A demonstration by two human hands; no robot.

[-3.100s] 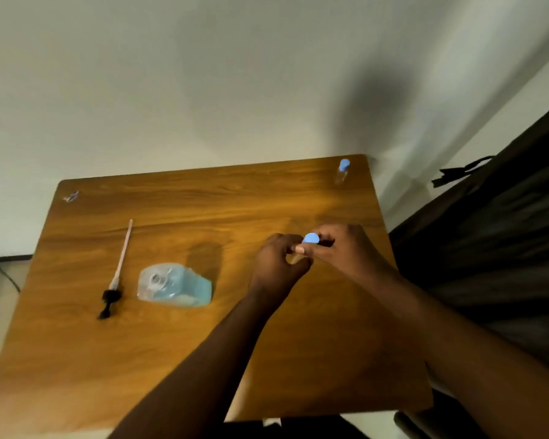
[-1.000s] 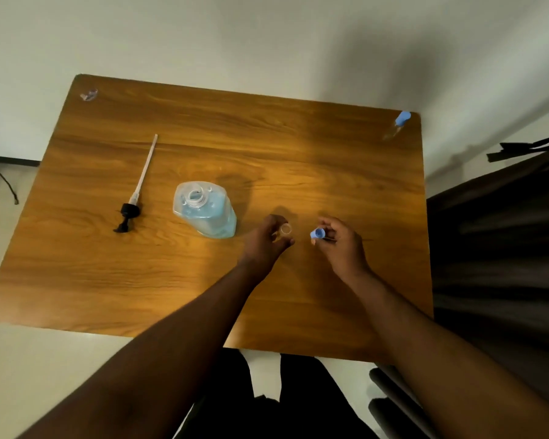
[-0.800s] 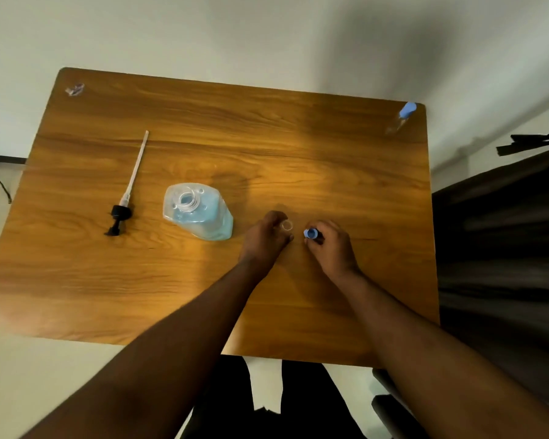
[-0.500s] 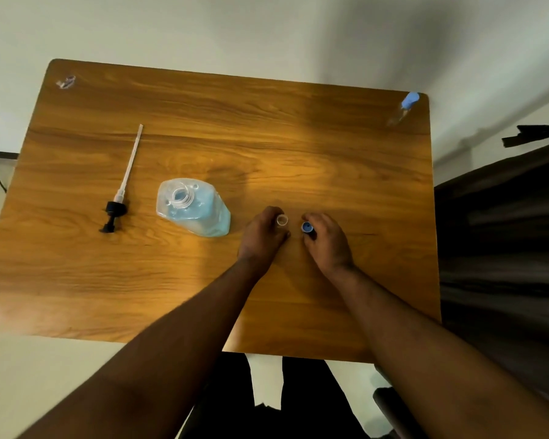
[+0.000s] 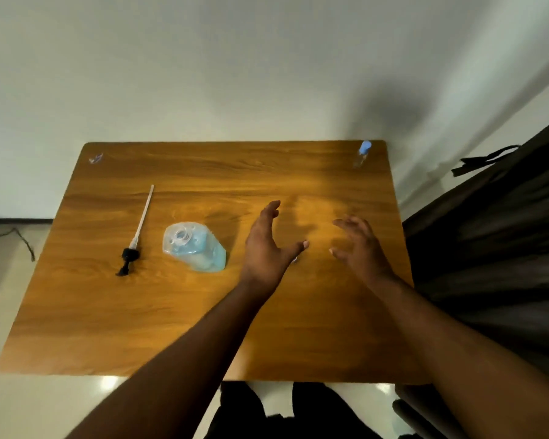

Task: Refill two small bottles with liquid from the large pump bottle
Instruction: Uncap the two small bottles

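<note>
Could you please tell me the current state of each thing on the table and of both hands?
Large bottle: upright, uncapped, part full.
Pump: removed, lying flat.
Small bottle: capped, standing at far corner.
Left hand: open, holding nothing.
Right hand: open, holding nothing.

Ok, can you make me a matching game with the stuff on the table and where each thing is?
Things:
1. pump head
2. large bottle
3. small capped bottle
4. left hand

Places or states:
A. standing at the far right corner
B. open, fingers spread, above the table
C. lying flat near the left side, long tube pointing away
D. uncapped, blue liquid inside, left of the hands

Pairs: 1-C, 2-D, 3-A, 4-B
</note>
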